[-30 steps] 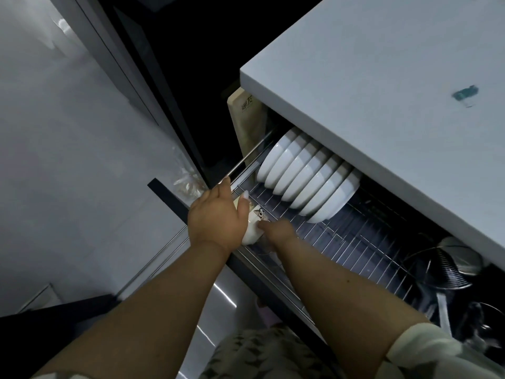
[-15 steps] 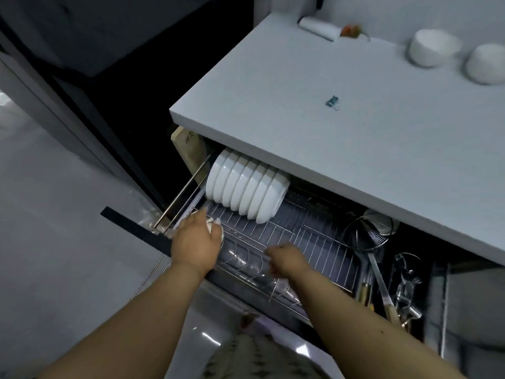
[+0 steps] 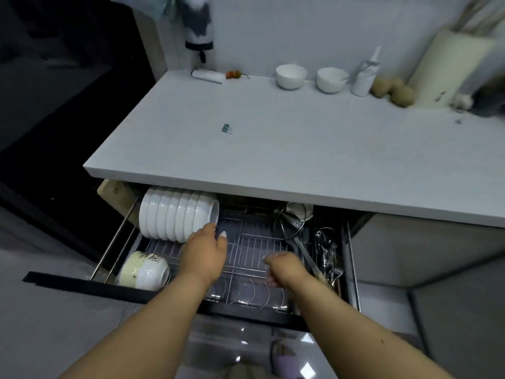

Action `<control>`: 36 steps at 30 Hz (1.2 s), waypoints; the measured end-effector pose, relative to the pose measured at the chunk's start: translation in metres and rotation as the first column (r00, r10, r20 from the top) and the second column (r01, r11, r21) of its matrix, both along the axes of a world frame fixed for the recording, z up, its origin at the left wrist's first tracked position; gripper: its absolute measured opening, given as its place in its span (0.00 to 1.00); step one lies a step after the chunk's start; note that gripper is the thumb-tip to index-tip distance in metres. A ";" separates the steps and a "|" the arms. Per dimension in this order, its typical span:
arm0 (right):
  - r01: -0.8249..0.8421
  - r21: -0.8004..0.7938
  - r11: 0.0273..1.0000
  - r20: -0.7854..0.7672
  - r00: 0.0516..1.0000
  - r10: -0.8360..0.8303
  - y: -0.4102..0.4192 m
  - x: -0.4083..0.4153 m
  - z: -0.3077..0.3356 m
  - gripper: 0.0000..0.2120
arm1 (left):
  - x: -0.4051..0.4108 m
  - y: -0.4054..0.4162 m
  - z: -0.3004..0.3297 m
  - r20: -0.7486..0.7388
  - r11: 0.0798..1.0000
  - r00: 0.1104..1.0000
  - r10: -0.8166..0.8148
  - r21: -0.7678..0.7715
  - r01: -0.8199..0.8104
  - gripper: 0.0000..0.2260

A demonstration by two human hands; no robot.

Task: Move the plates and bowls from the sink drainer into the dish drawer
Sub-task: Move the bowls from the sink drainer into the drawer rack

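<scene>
Pulled-out dish drawer (image 3: 114, 243) beneath a pale table (image 3: 273, 165), seen from above. At the drawer's near left corner, two nested bowls (image 3: 144, 270) lie on their sides on the wire rack (image 3: 251, 250), the outer one cream, the inner one white with a small printed figure. Behind them, at the rear left, a row of white bowls (image 3: 175, 217) stands on edge, partly under the table edge. The left hand (image 3: 205, 255) reaches over the rack, its fingertips touching the rightmost bowl of that row; the grip is narrow, and whether it closes on the rim cannot be told. To its right, the right hand (image 3: 284, 272) hovers above the bare middle of the rack, fingers loosely curled, holding nothing. Further right, a wire skimmer (image 3: 291, 224) and a long-handled utensil (image 3: 306, 255) lie in the drawer's side compartment, beside a cluster of metal cutlery (image 3: 328, 253). On the table, a small green clip (image 3: 226, 129) sits alone near the middle; along the back wall stand two white bowls (image 3: 291, 76), a white squeeze bottle (image 3: 364, 77), several round brownish produce items (image 3: 393, 90), and a pale cutting board (image 3: 451, 67) leaning upright.
</scene>
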State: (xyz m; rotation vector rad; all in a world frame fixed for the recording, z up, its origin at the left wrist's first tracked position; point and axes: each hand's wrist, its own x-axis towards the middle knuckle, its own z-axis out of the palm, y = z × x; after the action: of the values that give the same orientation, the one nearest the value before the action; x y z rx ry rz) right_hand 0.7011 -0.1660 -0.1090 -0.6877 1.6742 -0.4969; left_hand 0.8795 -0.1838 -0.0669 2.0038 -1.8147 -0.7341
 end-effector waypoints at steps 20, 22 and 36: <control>0.560 -0.206 0.803 0.120 0.828 -0.547 0.077 -0.280 0.061 0.15 | -0.326 0.014 0.049 0.026 0.819 0.837 -0.547 -0.194 0.541 0.16; 0.593 -0.220 0.775 0.118 0.804 -0.582 0.088 -0.321 0.067 0.15 | -0.369 0.022 0.052 0.026 0.788 0.806 -0.592 -0.188 0.585 0.16; 0.831 -0.403 0.384 -0.044 0.402 -0.915 0.212 -0.627 0.093 0.09 | -0.703 0.105 0.070 -0.085 0.446 0.438 -0.895 -0.141 0.884 0.17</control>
State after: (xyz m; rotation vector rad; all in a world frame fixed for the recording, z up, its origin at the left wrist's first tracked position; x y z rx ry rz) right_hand 0.0745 0.0458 -0.0163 0.0456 2.1755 -1.5576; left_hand 0.1761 -0.0785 0.0030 0.7064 -2.7139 -1.0030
